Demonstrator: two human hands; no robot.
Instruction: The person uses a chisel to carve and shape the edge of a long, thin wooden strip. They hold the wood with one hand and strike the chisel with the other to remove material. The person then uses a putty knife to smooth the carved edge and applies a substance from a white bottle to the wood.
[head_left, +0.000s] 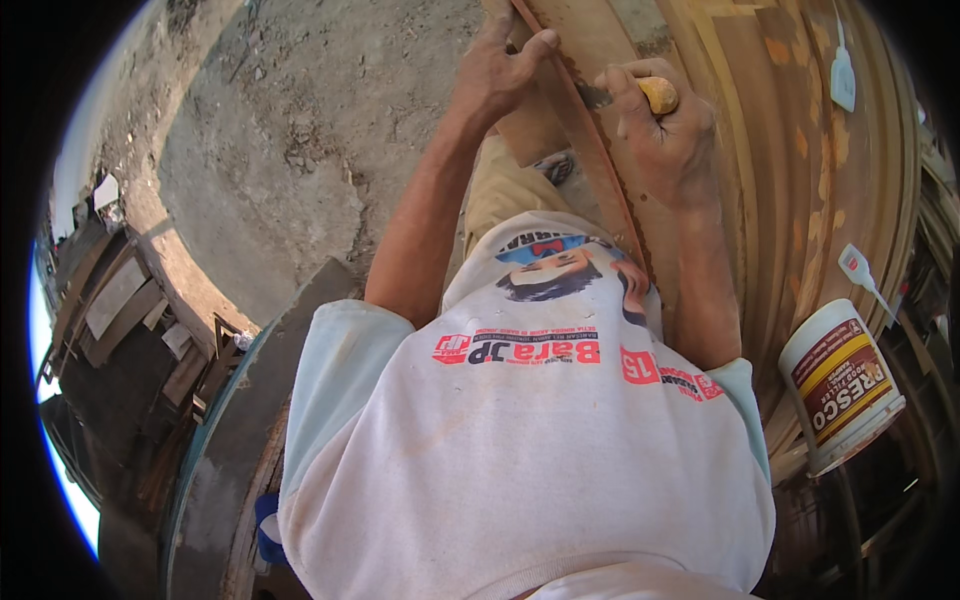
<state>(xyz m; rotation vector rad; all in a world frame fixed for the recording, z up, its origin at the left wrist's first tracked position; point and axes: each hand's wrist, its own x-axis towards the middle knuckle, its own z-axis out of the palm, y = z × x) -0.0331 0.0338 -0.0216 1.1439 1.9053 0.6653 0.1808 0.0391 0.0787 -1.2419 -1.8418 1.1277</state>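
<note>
My left hand (500, 75) is closed on the edge of a long wooden board (598, 140), its thumb against the narrow reddish-brown side. That board stretches from the top of the view down towards my waist. My right hand (672, 140) grips a scraper by its rounded yellow handle (658, 95). The scraper's dark blade (596, 97) meets the board's edge, partly hidden by my fingers. Spots of orange-brown filler mark the wide boards (775, 150) lying to the right of my right hand.
A white plastic tub (840, 390) with a brown and yellow label stands at the right. Two white plastic spreaders (843, 80) lie on or beside the boards. Rough concrete ground (270, 150) spreads on the left, with wood offcuts (125, 300) piled further out.
</note>
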